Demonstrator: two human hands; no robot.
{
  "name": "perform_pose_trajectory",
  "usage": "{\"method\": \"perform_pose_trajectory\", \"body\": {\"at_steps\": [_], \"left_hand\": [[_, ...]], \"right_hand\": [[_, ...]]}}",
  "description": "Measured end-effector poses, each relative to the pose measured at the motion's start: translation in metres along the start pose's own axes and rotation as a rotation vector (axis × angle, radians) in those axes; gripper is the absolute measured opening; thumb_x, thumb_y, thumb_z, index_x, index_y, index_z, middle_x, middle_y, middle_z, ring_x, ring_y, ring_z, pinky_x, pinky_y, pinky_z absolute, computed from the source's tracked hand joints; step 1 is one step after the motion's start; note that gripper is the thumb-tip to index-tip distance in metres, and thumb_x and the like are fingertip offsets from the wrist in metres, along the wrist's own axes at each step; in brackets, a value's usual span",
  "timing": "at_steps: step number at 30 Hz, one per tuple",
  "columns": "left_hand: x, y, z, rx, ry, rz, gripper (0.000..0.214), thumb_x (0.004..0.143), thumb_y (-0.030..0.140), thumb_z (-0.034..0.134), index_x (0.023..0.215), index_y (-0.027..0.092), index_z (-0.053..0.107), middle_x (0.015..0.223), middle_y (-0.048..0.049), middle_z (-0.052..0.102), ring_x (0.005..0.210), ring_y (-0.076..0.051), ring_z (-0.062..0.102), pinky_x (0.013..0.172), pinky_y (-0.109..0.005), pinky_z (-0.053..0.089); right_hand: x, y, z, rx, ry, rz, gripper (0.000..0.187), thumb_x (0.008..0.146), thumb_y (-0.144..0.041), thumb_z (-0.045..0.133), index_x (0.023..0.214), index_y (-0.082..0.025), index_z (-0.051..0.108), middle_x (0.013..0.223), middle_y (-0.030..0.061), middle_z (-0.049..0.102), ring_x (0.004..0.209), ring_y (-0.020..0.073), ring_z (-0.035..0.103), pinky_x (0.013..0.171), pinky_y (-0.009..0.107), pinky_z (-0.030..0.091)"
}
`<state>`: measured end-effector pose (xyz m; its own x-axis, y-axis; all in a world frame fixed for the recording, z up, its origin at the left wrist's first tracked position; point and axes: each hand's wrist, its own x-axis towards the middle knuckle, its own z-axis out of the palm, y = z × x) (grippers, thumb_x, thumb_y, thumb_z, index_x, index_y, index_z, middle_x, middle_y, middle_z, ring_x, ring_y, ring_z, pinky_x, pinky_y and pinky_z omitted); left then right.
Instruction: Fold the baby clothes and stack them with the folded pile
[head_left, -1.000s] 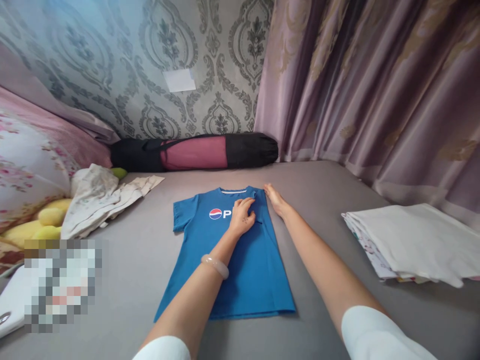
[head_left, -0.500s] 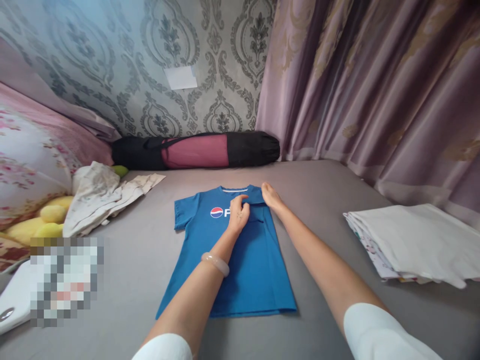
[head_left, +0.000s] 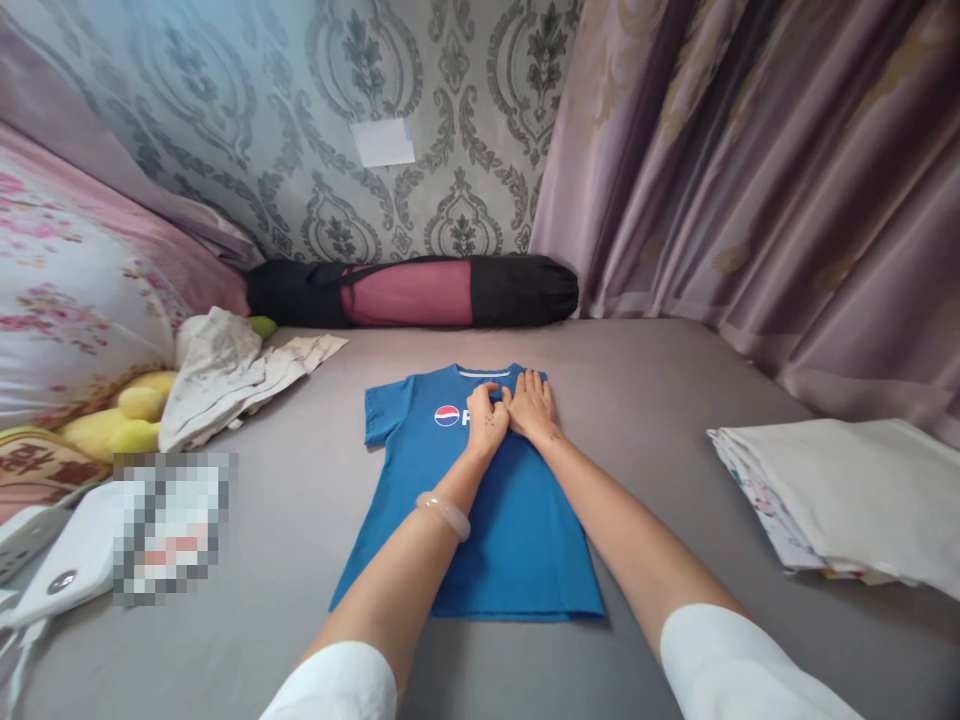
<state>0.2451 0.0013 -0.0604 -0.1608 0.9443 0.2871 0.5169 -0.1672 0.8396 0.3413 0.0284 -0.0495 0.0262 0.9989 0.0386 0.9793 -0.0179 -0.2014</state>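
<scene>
Left grip (head_left: 487, 420) curled near collar (head_left: 484, 373) of blue Pepsi T-shirt (head_left: 517, 540), clench unclear; right grip (head_left: 531, 405) open, flat on fabric, touching left. Shirt lies flat on grey bed (head_left: 660, 390). Risk: uneven tug could slide cloth, rucking it.

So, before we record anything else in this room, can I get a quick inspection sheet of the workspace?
Surface: grey bed sheet.
Job's things: blue Pepsi T-shirt, lying flat, one side folded in.
Clutter: crumpled whitish cloth, yellow plush toy, stack of folded white linen.
Hands: left hand and right hand side by side on the shirt near the collar.
Cables: white cord at lower left.
Surroundings: damask wallpaper, mauve curtain, floral pillow, rolled black-and-maroon bag.
</scene>
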Motion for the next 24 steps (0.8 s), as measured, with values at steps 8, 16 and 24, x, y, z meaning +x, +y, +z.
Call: {"method": "perform_pose_trajectory", "body": {"at_steps": [8, 16, 24], "left_hand": [[-0.022, -0.009, -0.036, 0.298, -0.209, 0.121, 0.039, 0.079, 0.011, 0.051, 0.118, 0.014, 0.053, 0.124, -0.0169, 0.058, 0.122, -0.028, 0.052, 0.104, -0.047, 0.041], [-0.118, -0.036, -0.153, 0.64, -0.453, 0.168, 0.061, 0.093, 0.048, 0.047, 0.142, 0.013, 0.041, 0.153, -0.0209, 0.035, 0.144, -0.033, 0.03, 0.114, -0.048, 0.033], [-0.17, -0.031, -0.167, 0.965, -0.229, 0.089, 0.059, 0.099, 0.048, 0.03, 0.143, 0.012, 0.044, 0.151, -0.018, 0.04, 0.142, -0.032, 0.034, 0.113, -0.053, 0.031]], "right_hand": [[-0.002, -0.003, -0.001, -0.011, -0.007, 0.006, 0.065, 0.1, -0.038, 0.021, 0.15, 0.002, 0.027, 0.158, 0.0168, 0.023, 0.147, 0.0268, 0.015, 0.12, 0.041, 0.008], [0.003, -0.003, -0.014, 0.019, -0.092, -0.01, 0.068, 0.1, -0.043, 0.015, 0.15, 0.001, 0.028, 0.159, 0.0172, 0.022, 0.147, 0.0285, 0.014, 0.119, 0.047, 0.007], [0.006, -0.01, -0.003, -0.026, 0.003, -0.057, 0.067, 0.1, -0.043, 0.016, 0.151, 0.0, 0.027, 0.159, 0.0165, 0.023, 0.147, 0.027, 0.015, 0.119, 0.046, 0.006]]}}
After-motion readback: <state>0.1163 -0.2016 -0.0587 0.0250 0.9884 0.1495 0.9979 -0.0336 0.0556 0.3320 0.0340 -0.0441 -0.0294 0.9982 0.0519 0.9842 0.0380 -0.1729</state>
